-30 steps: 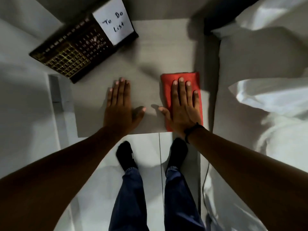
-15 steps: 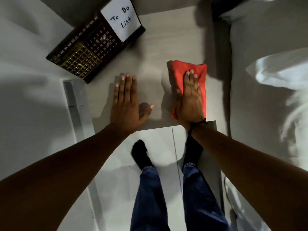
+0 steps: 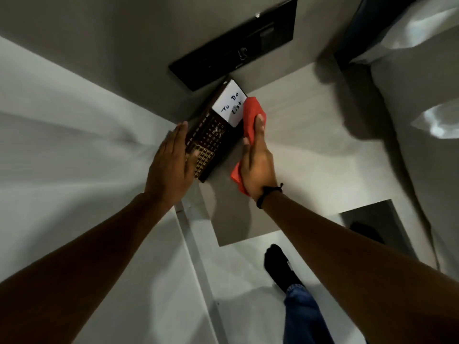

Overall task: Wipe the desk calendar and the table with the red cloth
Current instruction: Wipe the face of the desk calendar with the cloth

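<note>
- The worktop (image 3: 293, 155) lies under both hands; its near edge sits just behind the right wrist, so a hard sweep could push things off.
- The calendar (image 3: 211, 137) stands between the hands, touching the left palm; a firm rub may tip or slide it.
- The right hand (image 3: 257, 160) grips the cloth (image 3: 250, 115) bunched against the calendar's white note, which could smudge.
- The left hand (image 3: 171, 160) is spread flat, bracing; lifted, nothing steadies the calendar.
</note>
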